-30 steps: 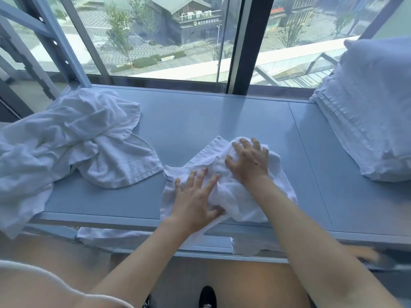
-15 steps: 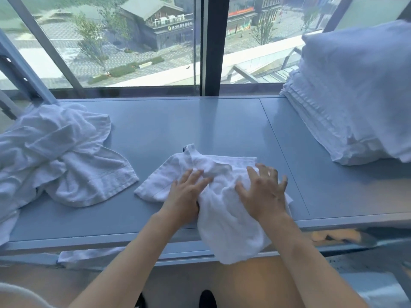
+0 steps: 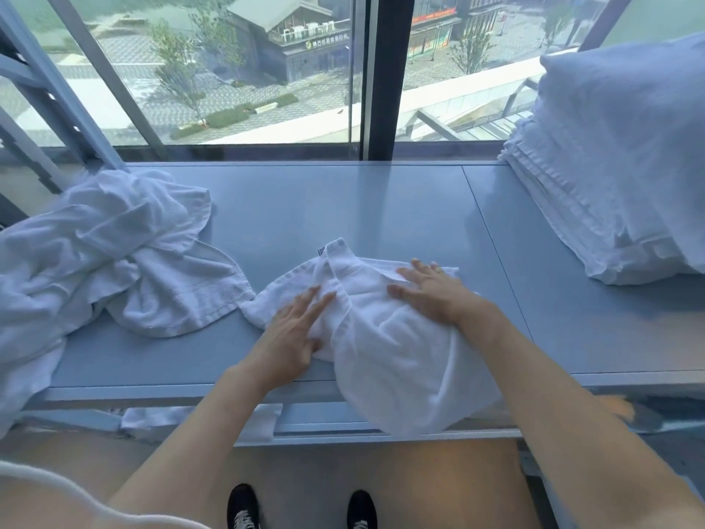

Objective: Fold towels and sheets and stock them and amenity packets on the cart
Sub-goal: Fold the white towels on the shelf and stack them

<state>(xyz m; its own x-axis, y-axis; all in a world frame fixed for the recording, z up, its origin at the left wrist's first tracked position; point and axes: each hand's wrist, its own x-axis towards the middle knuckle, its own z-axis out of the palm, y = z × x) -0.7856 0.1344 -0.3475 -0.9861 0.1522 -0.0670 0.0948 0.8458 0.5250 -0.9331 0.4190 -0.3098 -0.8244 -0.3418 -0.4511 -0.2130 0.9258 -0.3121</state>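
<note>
Two hands flat and spread apart on the small towel (image 3: 385,330) at the near edge of the surface (image 3: 381,208): left hand (image 3: 293,330) presses, right hand (image 3: 435,295) smooths. Half the towel hangs over the edge; ease off and it may slide to the floor. Loose heap (image 3: 107,257) left, folded stack (image 3: 610,166) far right, window (image 3: 229,70) beyond.

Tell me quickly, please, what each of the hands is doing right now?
Left hand: open, fingers straight, pressing on the crumpled white terry towel.
Right hand: open, flat on the same towel, holding nothing.
</note>
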